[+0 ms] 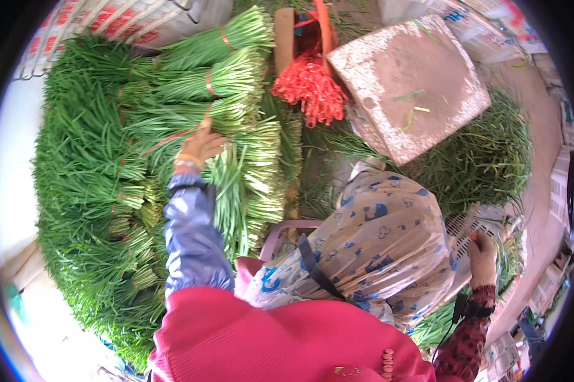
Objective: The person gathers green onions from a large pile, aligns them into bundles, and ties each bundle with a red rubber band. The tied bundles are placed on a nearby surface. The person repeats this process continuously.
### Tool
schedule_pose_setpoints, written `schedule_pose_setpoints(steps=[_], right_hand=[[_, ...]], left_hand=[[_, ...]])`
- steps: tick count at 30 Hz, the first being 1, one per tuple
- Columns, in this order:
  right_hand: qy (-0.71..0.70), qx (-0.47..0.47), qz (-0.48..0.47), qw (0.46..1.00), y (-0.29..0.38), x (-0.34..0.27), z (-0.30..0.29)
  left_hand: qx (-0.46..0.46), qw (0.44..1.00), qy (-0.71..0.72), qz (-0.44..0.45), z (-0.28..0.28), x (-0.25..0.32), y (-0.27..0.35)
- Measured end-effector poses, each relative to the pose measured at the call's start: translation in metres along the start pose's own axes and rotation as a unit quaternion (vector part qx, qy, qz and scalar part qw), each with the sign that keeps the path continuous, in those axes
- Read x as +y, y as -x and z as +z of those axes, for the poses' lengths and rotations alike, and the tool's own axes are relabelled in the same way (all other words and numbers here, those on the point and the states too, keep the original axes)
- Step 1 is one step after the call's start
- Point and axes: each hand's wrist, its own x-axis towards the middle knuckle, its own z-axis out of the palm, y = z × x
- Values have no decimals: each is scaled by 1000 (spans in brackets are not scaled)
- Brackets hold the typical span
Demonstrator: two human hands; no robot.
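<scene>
My left hand [198,147], in a tan glove, lies on the cut-end side of a bundle of green garlic chives [182,119]. Its fingers are spread, and one fingertip is near a red tie [170,139] that crosses the leaves. More bundles [220,81] with red ties are stacked above it, pale cut ends facing right. Loose-looking chives [232,191] lie just below the hand. Off to the right, my right hand [482,255], also gloved, hangs with curled fingers beside a white slatted plastic basket [459,229]. Whether it grips anything is hidden.
A clump of red ties [311,88] hangs by an orange strip [322,28]. A worn, dirt-covered box [411,86] stands ahead to the right, with a heap of loose chives [482,153] beside it. A patterned plastic apron [363,238] covers my lap.
</scene>
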Motion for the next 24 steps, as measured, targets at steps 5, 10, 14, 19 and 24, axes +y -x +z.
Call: schedule_pose_setpoints(steps=[5,10,14,19,24], right_hand=[[60,-37,-96,993,-46,-110,0],[142,-106,-437,882,-101,-233,75],[159,-98,-602,776,-136,-303,145],[338,-97,-606,714,-154,-367,204],[466,-58,-615,633,-167,-378,255]], left_hand=[[315,836,-217,394,-19,-40,80],[226,798,-478,289,9,-113,87],[246,764,-580,136,30,-146,72],[253,802,-494,222,18,-158,58],[208,844,-426,251,5,-164,49]])
